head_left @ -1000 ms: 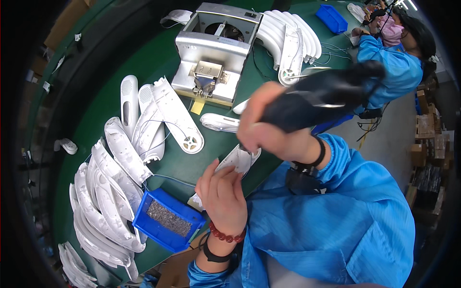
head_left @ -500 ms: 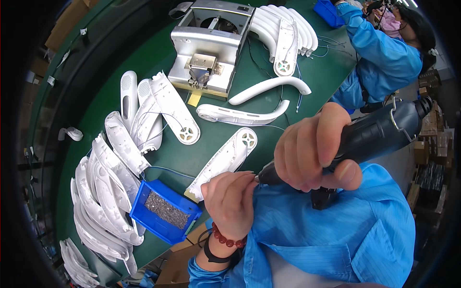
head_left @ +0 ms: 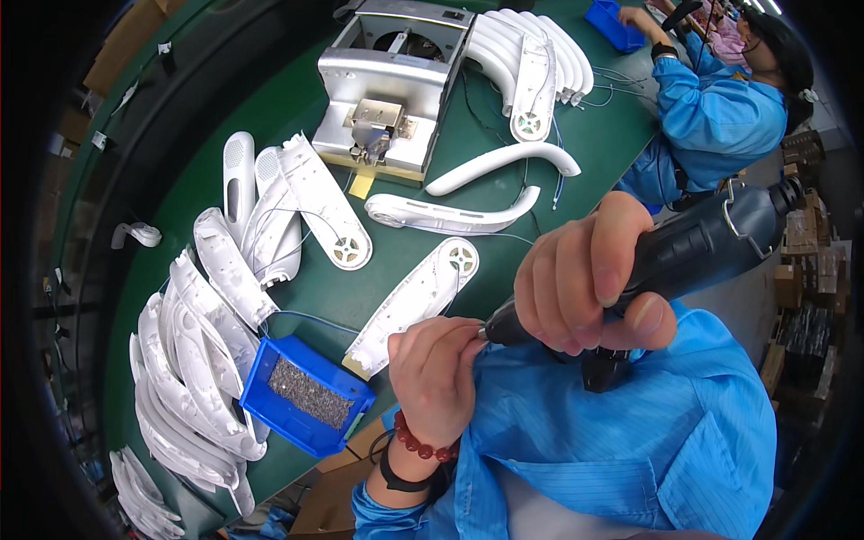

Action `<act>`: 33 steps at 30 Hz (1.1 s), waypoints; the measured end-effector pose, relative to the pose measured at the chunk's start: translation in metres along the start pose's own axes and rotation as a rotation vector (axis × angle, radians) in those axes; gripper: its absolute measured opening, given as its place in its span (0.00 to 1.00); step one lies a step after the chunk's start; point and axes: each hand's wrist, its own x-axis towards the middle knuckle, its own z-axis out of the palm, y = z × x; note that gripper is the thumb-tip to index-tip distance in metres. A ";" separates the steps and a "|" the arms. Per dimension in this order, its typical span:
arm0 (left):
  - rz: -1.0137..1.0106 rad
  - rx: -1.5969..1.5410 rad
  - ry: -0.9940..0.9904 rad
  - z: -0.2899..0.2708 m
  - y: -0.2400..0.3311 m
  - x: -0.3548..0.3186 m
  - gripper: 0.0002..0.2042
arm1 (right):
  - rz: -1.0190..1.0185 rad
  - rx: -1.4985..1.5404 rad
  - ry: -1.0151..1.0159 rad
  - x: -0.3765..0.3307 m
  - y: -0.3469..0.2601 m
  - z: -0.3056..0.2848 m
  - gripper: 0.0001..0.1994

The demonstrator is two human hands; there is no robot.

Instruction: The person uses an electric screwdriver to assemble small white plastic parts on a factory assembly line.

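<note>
My right hand is wrapped round a dark electric screwdriver, held level in front of my chest with its nose to the left. At that nose my left hand is closed in a pinch around the metal tip. Whatever its fingertips hold there is hidden. Just beyond my left hand lies a white curved plastic shell with a round spoked opening at its far end. A blue bin stands to the left of that hand, with many small grey screws inside.
White shells are heaped along the left. A metal fixture stands at the back, beside stacked white curved parts. Two curved pieces and thin wires lie mid-table. At the upper right a co-worker's hand is by another blue bin.
My left fingers have shifted slightly right at the screwdriver's tip, while my right hand stays nearly still. The co-worker's hand has come into sight beside the far blue bin.
</note>
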 end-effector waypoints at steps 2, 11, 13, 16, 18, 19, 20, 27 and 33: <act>-0.002 -0.013 -0.019 0.001 -0.003 0.001 0.08 | -0.001 0.014 0.001 0.000 0.001 -0.002 0.13; 0.060 0.311 0.062 0.006 -0.001 0.021 0.20 | -0.036 -0.070 0.024 -0.003 0.008 -0.016 0.13; -0.093 0.493 -0.042 0.006 -0.011 0.023 0.26 | -0.030 -0.188 0.056 -0.006 0.012 -0.027 0.11; -0.113 0.505 -0.031 0.014 -0.022 0.016 0.25 | 0.030 -0.303 0.163 -0.011 0.016 -0.033 0.10; -0.118 0.509 -0.035 0.014 -0.023 0.016 0.25 | 0.167 -0.350 0.222 -0.012 0.018 -0.037 0.09; -0.121 0.514 -0.037 0.015 -0.023 0.016 0.25 | 0.156 -0.312 0.263 -0.013 0.022 -0.037 0.08; -0.123 0.514 -0.038 0.015 -0.024 0.016 0.25 | 0.157 -0.310 0.264 -0.013 0.023 -0.038 0.08; -0.122 0.507 -0.015 0.016 -0.020 0.018 0.25 | 0.237 -0.531 0.209 -0.014 0.019 -0.047 0.09; -0.116 0.506 -0.011 0.016 -0.021 0.018 0.26 | 0.241 -0.579 0.066 -0.015 0.019 -0.052 0.10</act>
